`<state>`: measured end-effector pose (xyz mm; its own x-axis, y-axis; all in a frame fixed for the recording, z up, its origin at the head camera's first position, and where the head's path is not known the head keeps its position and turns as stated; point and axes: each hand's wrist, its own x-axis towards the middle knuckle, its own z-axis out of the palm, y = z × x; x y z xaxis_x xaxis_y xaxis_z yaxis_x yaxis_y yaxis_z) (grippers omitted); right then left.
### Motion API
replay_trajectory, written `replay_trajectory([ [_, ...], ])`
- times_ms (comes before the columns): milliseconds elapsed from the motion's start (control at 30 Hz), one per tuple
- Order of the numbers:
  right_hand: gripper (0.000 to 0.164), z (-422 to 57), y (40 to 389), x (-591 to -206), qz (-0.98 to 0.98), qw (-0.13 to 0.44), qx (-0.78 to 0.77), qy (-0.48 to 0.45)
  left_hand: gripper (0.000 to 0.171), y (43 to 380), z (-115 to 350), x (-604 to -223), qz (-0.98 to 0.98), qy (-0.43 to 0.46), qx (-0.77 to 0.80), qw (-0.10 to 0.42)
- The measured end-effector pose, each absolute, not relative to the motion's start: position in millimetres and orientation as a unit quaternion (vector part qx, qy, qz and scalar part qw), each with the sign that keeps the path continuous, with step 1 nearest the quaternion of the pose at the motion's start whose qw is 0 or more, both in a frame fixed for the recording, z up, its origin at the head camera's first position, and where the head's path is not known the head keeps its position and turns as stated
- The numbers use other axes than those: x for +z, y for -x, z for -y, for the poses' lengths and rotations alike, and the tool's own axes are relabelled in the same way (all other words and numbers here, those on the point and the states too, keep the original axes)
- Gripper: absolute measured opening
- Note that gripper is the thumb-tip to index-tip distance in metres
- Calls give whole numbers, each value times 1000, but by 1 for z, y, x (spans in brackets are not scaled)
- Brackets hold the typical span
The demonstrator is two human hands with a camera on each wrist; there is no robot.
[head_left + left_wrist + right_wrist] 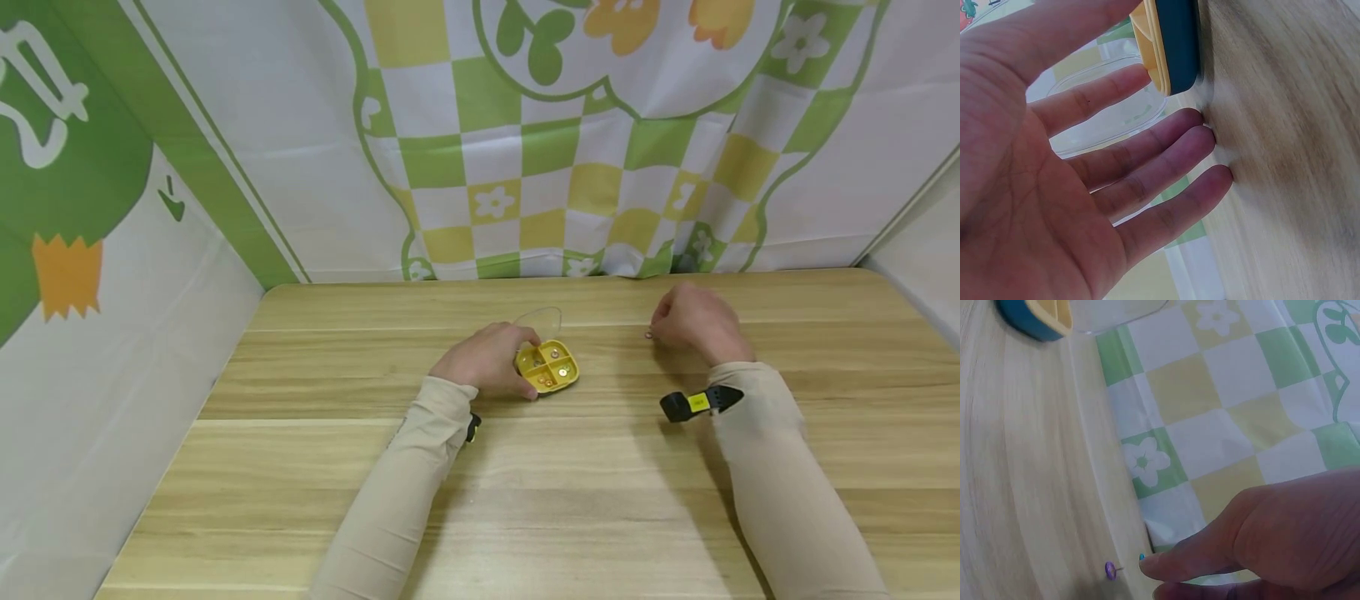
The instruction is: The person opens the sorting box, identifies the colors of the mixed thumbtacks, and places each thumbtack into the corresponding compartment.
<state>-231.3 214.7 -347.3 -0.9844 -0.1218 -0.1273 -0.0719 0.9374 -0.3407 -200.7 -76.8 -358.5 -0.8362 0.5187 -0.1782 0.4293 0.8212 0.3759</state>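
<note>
A yellow four-compartment box (527, 360) with a dark teal outer shell (1179, 47) sits at mid-table, its clear lid (1104, 109) raised. Small round coloured pieces (562, 372) lie in the compartments. My left hand (487, 360) grips the box's left side between thumb and index finger; the other fingers extend near the tabletop. Farther right, my right hand (693, 321) is low over the table with bent fingers. Just off its fingertips is a purple round-headed pin (1110, 570). A tiny blue piece (1142, 557) shows at one fingertip; whether it is pinched is unclear.
The wooden table (525, 508) reaches back to a green, yellow and white checked cloth (491, 158). A printed side panel (112, 375) stands at the left. Black wrist straps (697, 404) are worn over beige sleeves.
</note>
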Motion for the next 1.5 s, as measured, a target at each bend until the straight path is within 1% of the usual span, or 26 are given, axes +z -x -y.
replay_trajectory([
  [100,13,-210,231,-344,-980,68,-175,62,70,200,77,-358,-945,-249,162,139],
  [400,10,-192,228,-342,-976,37,-191,100,70,201,77,-360,-944,-255,162,135],
  [667,10,-176,226,-344,-967,38,-212,137,70,200,76,-359,-945,-250,160,137],
  [1067,4,-145,220,-349,-960,10,-202,191,70,200,76,-359,-945,-248,164,138],
  [1500,8,-130,214,-351,-951,4,-215,223,70,200,77,-359,-944,-246,170,136],
])
